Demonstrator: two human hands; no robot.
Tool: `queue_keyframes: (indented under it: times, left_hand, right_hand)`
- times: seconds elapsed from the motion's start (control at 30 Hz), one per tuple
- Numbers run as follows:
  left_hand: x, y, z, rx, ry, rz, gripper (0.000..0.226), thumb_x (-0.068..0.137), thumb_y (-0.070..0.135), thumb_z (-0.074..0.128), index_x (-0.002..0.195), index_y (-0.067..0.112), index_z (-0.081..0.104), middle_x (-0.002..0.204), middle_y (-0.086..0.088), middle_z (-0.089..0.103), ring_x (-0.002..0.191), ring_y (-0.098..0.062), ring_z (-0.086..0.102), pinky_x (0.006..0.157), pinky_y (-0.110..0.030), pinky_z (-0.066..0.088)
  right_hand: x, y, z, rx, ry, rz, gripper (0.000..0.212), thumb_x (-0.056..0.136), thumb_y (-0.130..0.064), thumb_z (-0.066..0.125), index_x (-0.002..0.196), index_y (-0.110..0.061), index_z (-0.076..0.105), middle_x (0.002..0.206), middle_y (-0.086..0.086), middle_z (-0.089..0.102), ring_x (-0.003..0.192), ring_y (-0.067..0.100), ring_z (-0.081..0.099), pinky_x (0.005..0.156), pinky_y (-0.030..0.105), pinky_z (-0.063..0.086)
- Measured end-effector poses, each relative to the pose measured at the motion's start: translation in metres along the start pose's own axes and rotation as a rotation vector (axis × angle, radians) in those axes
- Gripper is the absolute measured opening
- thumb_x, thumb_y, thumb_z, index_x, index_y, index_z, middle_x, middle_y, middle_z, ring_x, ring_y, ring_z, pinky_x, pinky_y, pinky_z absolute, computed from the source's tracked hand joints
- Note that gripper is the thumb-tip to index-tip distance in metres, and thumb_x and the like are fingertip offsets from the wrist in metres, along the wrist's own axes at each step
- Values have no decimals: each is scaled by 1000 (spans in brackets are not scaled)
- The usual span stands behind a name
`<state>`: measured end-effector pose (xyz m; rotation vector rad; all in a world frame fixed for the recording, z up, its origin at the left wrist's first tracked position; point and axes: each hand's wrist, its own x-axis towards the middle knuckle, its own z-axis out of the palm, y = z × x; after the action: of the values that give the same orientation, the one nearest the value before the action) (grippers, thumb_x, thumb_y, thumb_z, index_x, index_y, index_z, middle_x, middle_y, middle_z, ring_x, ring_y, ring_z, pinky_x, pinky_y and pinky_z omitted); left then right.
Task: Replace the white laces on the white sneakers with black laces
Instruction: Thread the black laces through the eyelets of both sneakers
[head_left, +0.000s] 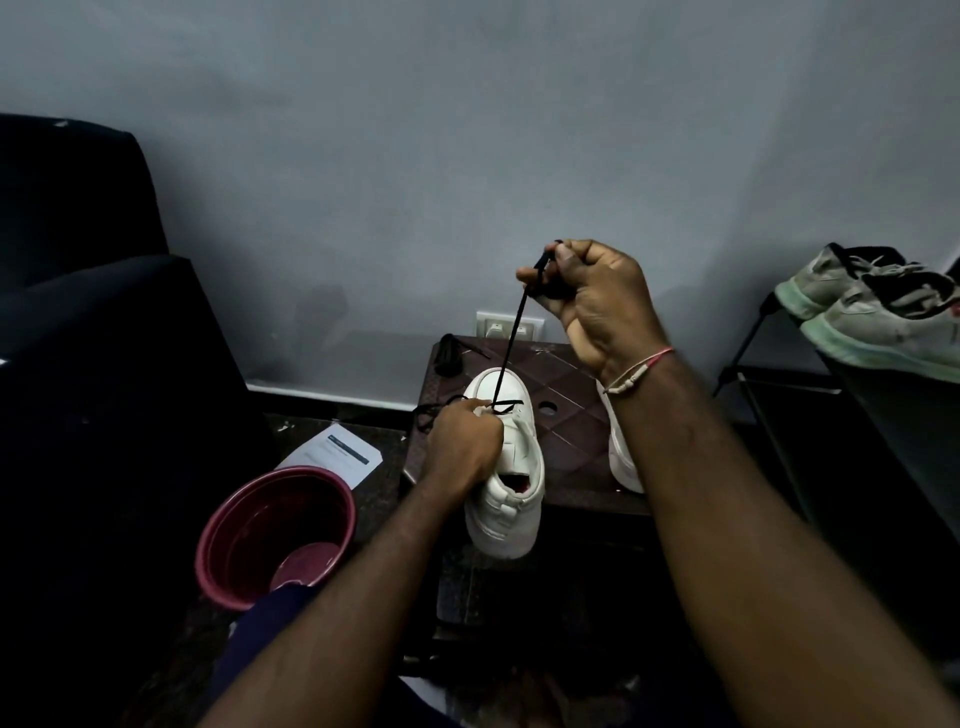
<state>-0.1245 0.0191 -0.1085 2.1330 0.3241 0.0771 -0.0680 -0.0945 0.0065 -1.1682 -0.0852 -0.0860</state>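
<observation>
Head view: right grip (587, 296) pinches black lace (511, 343), left grip (465, 441) holds sneaker (511, 499).

One sneaker (511, 470) sat on the stool (569, 431), the second sneaker (621, 457) to its right, a lace bundle (448, 354) at the far-left corner; left on the floor, a bucket (234, 530), paper (332, 453) behind it.

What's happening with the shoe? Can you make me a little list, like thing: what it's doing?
left hand: grips the white sneaker near its front eyelets
right hand: pinches the black lace, raised above the sneaker
black lace: taut from eyelets up to right hand
white sneaker: on the brown stool, heel toward camera
other sneaker: on the stool, partly behind the right arm
spare lace: bundled at stool's far corner
red bucket: on floor, left of stool
</observation>
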Motion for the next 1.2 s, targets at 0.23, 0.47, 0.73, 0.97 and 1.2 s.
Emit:
queue_keyframes:
  times: [0.23, 0.47, 0.73, 0.97, 1.2]
  left_hand:
    - [2, -2, 4, 22, -36, -5, 38, 87, 21, 47, 119, 14, 66, 124, -9, 64, 115, -29, 57, 96, -33, 43]
    - [13, -3, -2, 133, -3, 71, 81, 66, 53, 55, 139, 21, 42, 135, -11, 51, 122, -31, 50, 100, -37, 43]
    - [26, 30, -26, -536, -62, 431, 31, 81, -3, 64, 110, 9, 63, 91, -4, 70, 79, -9, 66, 73, -26, 55]
    - [33, -4, -45, -649, 248, 87, 14, 88, 0, 58, 87, 13, 64, 75, -6, 66, 67, -17, 62, 62, -26, 51]
    - [19, 24, -60, -625, -79, 466, 59, 76, 14, 66, 130, 25, 44, 116, -6, 62, 104, -9, 62, 86, -25, 54]
  right_hand:
    - [-3, 0, 6, -131, -46, -92, 19, 95, 1, 52, 78, -5, 57, 77, 9, 61, 70, 27, 63, 80, 41, 55]
    - [-5, -4, -9, -834, -331, -69, 12, 94, 2, 55, 97, 7, 66, 70, 7, 64, 56, 11, 59, 56, 25, 50]
    - [-11, 1, -4, -999, -423, -165, 20, 91, -2, 59, 105, -6, 72, 90, 0, 72, 72, 2, 64, 68, 19, 50]
    - [-9, -4, -12, -829, -111, -233, 22, 90, -6, 61, 110, -13, 68, 87, 5, 74, 64, 7, 67, 58, 19, 49]
    - [-23, 2, 12, -807, -281, -200, 21, 92, -6, 60, 111, -11, 67, 89, 4, 75, 81, 10, 70, 78, 25, 55]
